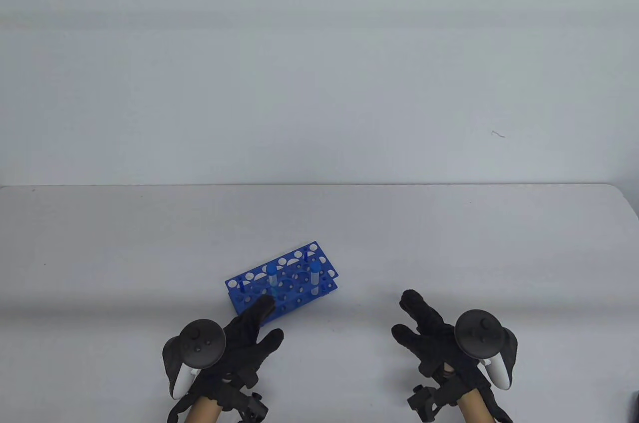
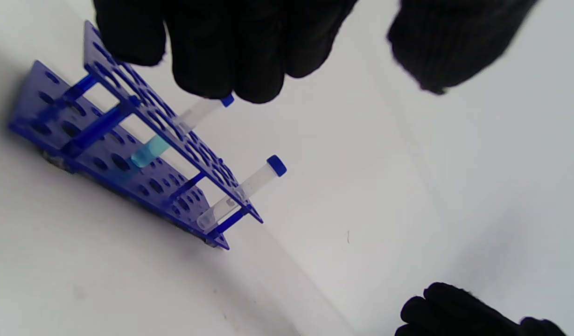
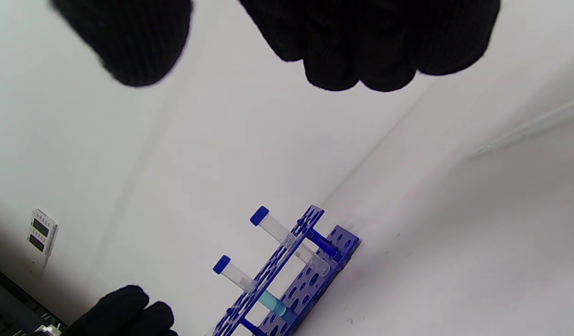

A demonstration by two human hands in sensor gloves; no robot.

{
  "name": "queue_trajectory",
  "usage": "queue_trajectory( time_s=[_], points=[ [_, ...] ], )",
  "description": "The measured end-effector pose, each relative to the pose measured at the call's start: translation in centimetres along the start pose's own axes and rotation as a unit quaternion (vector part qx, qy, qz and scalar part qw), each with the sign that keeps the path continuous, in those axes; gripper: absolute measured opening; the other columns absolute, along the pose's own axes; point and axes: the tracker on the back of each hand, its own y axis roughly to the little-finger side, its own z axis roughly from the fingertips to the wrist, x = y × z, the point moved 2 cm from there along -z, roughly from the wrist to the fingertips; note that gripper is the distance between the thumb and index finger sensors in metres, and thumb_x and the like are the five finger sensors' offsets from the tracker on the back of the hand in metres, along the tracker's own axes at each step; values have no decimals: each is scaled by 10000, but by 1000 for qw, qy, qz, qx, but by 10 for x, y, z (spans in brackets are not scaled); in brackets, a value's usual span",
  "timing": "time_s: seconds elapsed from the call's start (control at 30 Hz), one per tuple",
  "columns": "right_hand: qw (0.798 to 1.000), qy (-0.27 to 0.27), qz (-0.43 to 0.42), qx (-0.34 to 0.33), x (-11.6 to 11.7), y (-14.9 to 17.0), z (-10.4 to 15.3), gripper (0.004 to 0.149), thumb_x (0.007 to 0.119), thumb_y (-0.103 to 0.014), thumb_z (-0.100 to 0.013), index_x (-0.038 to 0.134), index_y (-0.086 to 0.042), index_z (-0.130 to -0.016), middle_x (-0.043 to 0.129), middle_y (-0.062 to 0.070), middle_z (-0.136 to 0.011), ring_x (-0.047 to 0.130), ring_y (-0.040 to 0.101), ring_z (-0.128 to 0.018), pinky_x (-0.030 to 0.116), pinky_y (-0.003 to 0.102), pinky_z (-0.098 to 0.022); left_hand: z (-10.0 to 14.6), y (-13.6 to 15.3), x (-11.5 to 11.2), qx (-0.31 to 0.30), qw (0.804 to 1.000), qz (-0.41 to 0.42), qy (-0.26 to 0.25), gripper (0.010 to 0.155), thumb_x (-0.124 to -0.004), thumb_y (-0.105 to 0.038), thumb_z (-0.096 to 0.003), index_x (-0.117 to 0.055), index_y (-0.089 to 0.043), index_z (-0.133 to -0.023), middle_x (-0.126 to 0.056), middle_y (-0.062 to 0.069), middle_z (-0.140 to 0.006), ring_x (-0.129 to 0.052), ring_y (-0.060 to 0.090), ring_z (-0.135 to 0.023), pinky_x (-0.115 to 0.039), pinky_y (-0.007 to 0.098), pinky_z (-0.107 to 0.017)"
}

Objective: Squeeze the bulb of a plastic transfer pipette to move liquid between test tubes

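A blue tube rack (image 1: 294, 288) stands on the white table near the front middle. It holds two blue-capped tubes: the left tube (image 1: 272, 277) has light blue liquid in its bottom, the right tube (image 1: 315, 277) looks empty. My left hand (image 1: 268, 320) is open with fingers spread, reaching to the rack's near edge. In the left wrist view its fingertips (image 2: 231, 70) hang just by the liquid tube's cap (image 2: 227, 100); I cannot tell if they touch. My right hand (image 1: 407, 315) is open and empty, to the right of the rack. A thin pale translucent stick (image 3: 525, 133), perhaps the pipette, lies on the table.
The table's far edge (image 1: 319, 186) meets a plain pale wall. The rack (image 3: 305, 275) has many unused holes. A small white wall socket (image 3: 42, 235) shows in the right wrist view. Bare table surface lies between and beyond the hands.
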Motion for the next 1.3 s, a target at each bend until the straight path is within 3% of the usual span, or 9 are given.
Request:
queue_trajectory(
  time_s=[0.13, 0.27, 0.43, 0.67, 0.83, 1.0, 1.3],
  points=[
    [1000, -1, -1, 0, 0, 0, 0, 820, 787, -490, -395, 541, -70, -1054, 664, 208, -1097, 674, 470, -969, 651, 579, -643, 2, -8, 8, -18, 999, -46, -21, 859, -668, -677, -433, -468, -259, -1156, -609, 60, -1209, -621, 319, -1096, -532, 591, -823],
    [1000, -4, -4, 1, 0, 0, -1, 818, 787, -491, -396, 541, -71, -1054, 661, 208, -1099, 672, 471, -970, 649, 579, -645, 2, -22, 27, -23, 983, -169, -71, 975, -663, -724, -417, -330, -234, -1191, -472, 75, -1265, -496, 333, -1158, -416, 647, -858],
    [1000, -9, -2, 0, 0, 0, -1, 824, 787, -492, -395, 537, -69, -1057, 660, 208, -1099, 669, 474, -971, 645, 582, -646, -18, -13, 37, 44, 972, -230, -2, 1141, -698, -728, -402, -101, -153, -1185, -180, 160, -1299, -225, 419, -1192, -241, 705, -858],
    [1000, -10, 0, -4, -2, -1, -2, 825, 785, -495, -397, 534, -72, -1059, 653, 207, -1105, 663, 469, -977, 639, 584, -650, -54, 25, 20, 134, 940, -294, 111, 1251, -748, -719, -358, 12, -110, -1142, 24, 215, -1250, -44, 482, -1142, -139, 698, -844],
    [1000, -14, 0, -4, -1, -1, -2, 827, 786, -494, -397, 530, -72, -1060, 649, 207, -1107, 659, 472, -978, 635, 586, -652, -74, 46, 3, 165, 923, -310, 157, 1283, -766, -717, -327, 24, -109, -1134, 11, 213, -1244, -29, 486, -1132, -129, 694, -843],
    [1000, -18, 1, -3, -1, -1, -3, 828, 787, -493, -397, 531, -69, -1060, 650, 209, -1105, 657, 474, -979, 633, 588, -653, -85, 55, -5, 184, 918, -304, 178, 1277, -772, -712, -317, -3, -117, -1144, -19, 195, -1257, -47, 470, -1143, -137, 691, -848],
    [1000, -20, 4, -3, 0, -2, -3, 827, 787, -493, -396, 532, -70, -1059, 649, 210, -1105, 658, 475, -978, 631, 592, -652, -94, 55, -8, 178, 903, -361, 152, 1188, -773, -695, -337, -114, -179, -1180, -179, 126, -1287, -212, 395, -1192, -181, 676, -869]
  ],
)
